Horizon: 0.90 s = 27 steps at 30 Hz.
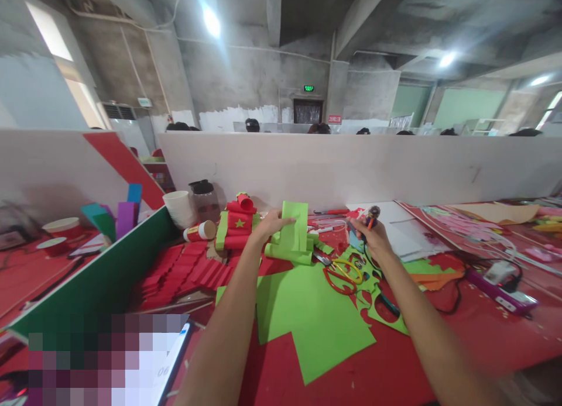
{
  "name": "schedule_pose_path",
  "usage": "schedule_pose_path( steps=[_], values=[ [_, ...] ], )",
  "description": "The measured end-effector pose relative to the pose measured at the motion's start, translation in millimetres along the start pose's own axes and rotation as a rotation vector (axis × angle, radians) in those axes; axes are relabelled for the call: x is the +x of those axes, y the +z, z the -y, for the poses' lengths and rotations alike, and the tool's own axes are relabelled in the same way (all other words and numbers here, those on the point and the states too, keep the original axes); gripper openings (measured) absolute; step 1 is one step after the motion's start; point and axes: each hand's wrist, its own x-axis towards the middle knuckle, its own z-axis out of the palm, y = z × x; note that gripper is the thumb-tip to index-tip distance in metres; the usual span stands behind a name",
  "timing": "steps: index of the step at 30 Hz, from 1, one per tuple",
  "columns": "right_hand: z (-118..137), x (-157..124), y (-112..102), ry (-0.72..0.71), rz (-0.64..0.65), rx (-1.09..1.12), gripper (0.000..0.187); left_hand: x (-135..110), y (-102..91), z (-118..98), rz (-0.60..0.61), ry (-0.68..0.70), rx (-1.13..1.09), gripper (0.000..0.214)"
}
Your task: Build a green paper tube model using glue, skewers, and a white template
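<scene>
My left hand (268, 223) is closed on the edge of an upright light-green paper piece (295, 227), the thumb lying across its front. This piece stands on rolled green paper beside a red paper model (239, 224) with a gold star. My right hand (373, 233) grips a dark hot glue gun (373, 213) with an orange part; its tip points left, apart from the green piece. Between my arms lie flat green sheets (316, 318). Scissors with red and yellow handles (345, 275) rest at their upper right, near cut green scraps (386, 312).
Folded red strips (188, 274) lie left, beside a green divider (100, 271). White paper cups (179, 208) and a lidded jar (204, 201) stand behind. A purple power strip (500, 292) with cords lies right. A white partition (351, 166) bounds the back; a phone (169, 365) sits front left.
</scene>
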Motion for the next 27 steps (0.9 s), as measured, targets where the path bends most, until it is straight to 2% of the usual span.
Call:
schedule_pose_path(
  steps=[7, 14, 19, 22, 27],
  values=[
    [0, 1, 0, -0.065, -0.006, 0.027, 0.045, -1, -0.6, -1, -0.003, -0.018, 0.018, 0.048],
    [5, -5, 1, -0.029, 0.145, 0.075, 0.043, -2, -0.6, -1, 0.009, -0.007, 0.007, 0.045],
    [6, -8, 4, 0.025, 0.245, 0.090, 0.043, -6, 0.8, -6, 0.025, -0.041, -0.053, 0.051],
    [1, -5, 5, 0.005, 0.240, 0.105, 0.040, -10, 0.9, -11, 0.014, -0.063, -0.048, 0.051],
    [-11, 0, 2, -0.019, 0.163, 0.066, 0.038, -12, 0.8, -14, 0.012, -0.070, -0.042, 0.047]
  ],
)
